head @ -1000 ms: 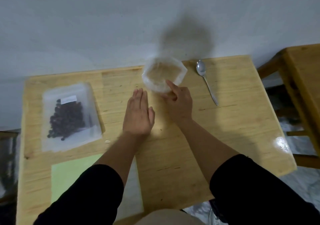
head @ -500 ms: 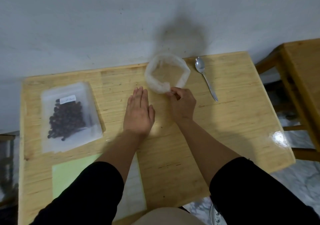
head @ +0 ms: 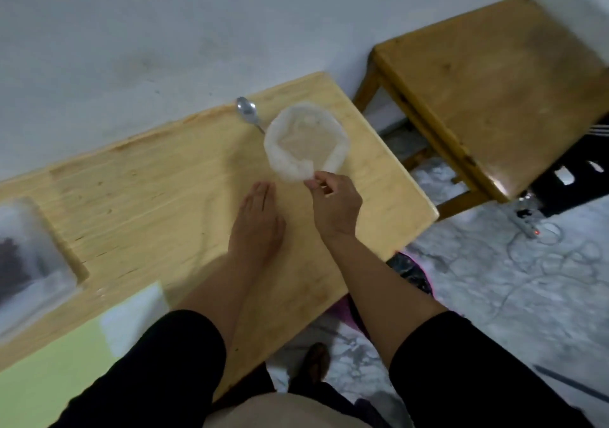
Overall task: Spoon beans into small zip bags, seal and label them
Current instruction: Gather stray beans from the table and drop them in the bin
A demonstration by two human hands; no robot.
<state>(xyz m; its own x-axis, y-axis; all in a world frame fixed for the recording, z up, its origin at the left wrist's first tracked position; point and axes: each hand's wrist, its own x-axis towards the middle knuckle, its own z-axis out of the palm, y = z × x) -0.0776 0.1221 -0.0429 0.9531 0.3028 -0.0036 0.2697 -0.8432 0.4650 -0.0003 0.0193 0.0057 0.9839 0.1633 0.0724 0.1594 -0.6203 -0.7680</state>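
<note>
A translucent plastic bag (head: 306, 140) with a rolled-down rim stands open on the wooden table (head: 148, 197), looking empty. My right hand (head: 334, 201) pinches its near rim between thumb and fingers. My left hand (head: 258, 221) lies flat, palm down, on the table just left of the bag. A metal spoon (head: 248, 112) lies behind the bag, its handle hidden by the bag. At the far left edge, a zip bag of dark beans (head: 23, 262) lies flat and blurred.
A green sheet (head: 49, 371) and a white sheet (head: 135, 315) lie at the table's near left edge. A second wooden table (head: 494, 84) stands to the right across a gap. Cables and a power strip (head: 527, 229) lie on the marble floor.
The view has swung right and tilted. My right hand has carried the open bag rightward, in front of the spoon. My left hand stays flat on the table.
</note>
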